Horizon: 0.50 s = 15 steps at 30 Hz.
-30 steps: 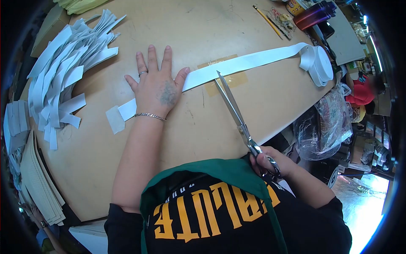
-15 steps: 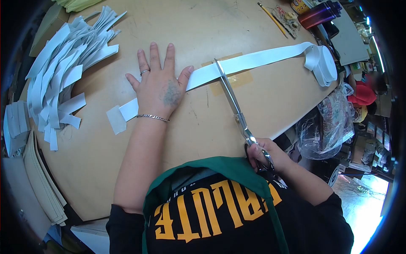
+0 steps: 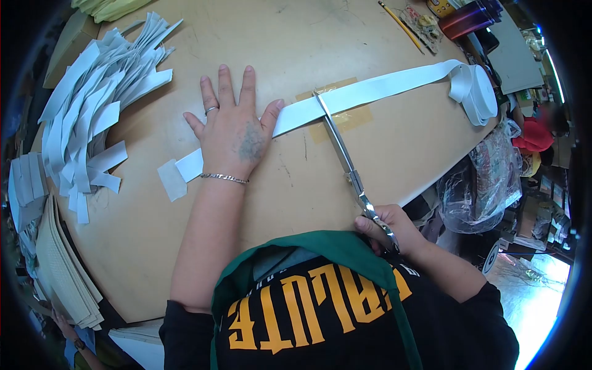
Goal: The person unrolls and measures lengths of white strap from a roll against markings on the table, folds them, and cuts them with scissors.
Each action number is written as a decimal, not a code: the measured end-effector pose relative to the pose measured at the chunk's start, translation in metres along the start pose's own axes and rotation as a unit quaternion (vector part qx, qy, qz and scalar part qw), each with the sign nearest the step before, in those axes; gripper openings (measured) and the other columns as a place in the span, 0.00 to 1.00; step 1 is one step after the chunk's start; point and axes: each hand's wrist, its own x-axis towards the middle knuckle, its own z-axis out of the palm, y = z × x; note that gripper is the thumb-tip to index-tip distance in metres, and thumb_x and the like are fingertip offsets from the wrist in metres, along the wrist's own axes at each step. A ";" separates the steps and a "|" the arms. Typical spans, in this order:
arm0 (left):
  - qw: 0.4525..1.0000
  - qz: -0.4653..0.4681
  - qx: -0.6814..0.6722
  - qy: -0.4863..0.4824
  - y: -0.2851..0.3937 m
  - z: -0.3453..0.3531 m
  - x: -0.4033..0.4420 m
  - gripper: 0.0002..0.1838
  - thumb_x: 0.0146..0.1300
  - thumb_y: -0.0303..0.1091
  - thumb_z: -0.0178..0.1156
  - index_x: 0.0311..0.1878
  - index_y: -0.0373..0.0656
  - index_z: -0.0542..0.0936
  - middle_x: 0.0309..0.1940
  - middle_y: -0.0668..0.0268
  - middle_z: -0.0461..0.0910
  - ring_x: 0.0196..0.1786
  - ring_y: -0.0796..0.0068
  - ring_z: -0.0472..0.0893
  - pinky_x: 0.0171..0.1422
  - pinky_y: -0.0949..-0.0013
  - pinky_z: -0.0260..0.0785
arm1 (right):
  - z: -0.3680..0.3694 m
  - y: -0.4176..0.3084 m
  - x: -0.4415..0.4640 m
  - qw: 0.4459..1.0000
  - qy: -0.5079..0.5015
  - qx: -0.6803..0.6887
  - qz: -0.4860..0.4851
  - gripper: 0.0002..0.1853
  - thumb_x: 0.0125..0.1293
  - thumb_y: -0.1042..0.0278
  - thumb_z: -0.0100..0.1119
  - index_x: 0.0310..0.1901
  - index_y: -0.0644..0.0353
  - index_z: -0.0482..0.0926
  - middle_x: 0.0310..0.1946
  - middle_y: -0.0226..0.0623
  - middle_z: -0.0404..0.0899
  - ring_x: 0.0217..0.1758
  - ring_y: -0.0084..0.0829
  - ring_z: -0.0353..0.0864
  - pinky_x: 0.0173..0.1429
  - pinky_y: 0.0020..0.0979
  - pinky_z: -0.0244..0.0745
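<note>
My left hand (image 3: 237, 132) lies flat with spread fingers, pressing a white fabric band (image 3: 376, 86) onto the table. The band's short end sticks out left of my wrist, beside a pale rectangular patch (image 3: 171, 180) on the tabletop. In my right hand (image 3: 391, 228) is a pair of long metal scissors (image 3: 342, 151), fingers closed round the handles. The blades lie across the band just right of my left thumb and look nearly together. Whether the band is cut through there, I cannot tell. At the right, the band runs into a loose roll (image 3: 481, 95).
A heap of white strips (image 3: 92, 105) lies at the upper left. Brown tape (image 3: 348, 118) is stuck under the band. A pencil (image 3: 401, 26) and a purple bottle (image 3: 472, 18) are at the upper right. Another person's hand (image 3: 65, 325) shows at the lower left.
The scissor handles have come together and the blades have closed across the band. My left hand stays in place. Another person's hand has appeared at the lower left.
</note>
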 end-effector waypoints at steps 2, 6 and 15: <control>1.000 0.003 -0.013 -0.001 0.000 -0.001 0.000 0.35 0.63 0.64 0.43 0.69 0.56 0.59 0.71 0.57 0.49 0.74 0.49 0.44 0.64 0.26 0.40 | 0.000 -0.003 0.000 1.000 -0.002 -0.006 0.011 0.22 0.64 0.46 0.55 0.27 0.61 0.76 0.15 0.27 0.70 0.16 0.18 0.70 0.22 0.20 0.67; 1.000 -0.004 -0.009 -0.012 0.001 -0.004 0.000 0.35 0.63 0.63 0.43 0.69 0.57 0.59 0.72 0.57 0.49 0.74 0.50 0.45 0.65 0.29 0.40 | -0.003 0.010 0.004 1.000 -0.022 0.019 -0.003 0.25 0.64 0.42 0.53 0.23 0.60 0.72 0.14 0.27 0.69 0.17 0.19 0.71 0.23 0.21 0.67; 0.999 -0.008 -0.023 -0.032 0.002 -0.008 0.000 0.35 0.63 0.63 0.44 0.70 0.56 0.58 0.72 0.57 0.48 0.74 0.50 0.43 0.65 0.28 0.39 | -0.013 -0.017 0.004 0.998 -0.048 0.002 -0.039 0.34 0.60 0.28 0.44 0.19 0.56 0.66 0.13 0.30 0.68 0.17 0.20 0.71 0.25 0.21 0.67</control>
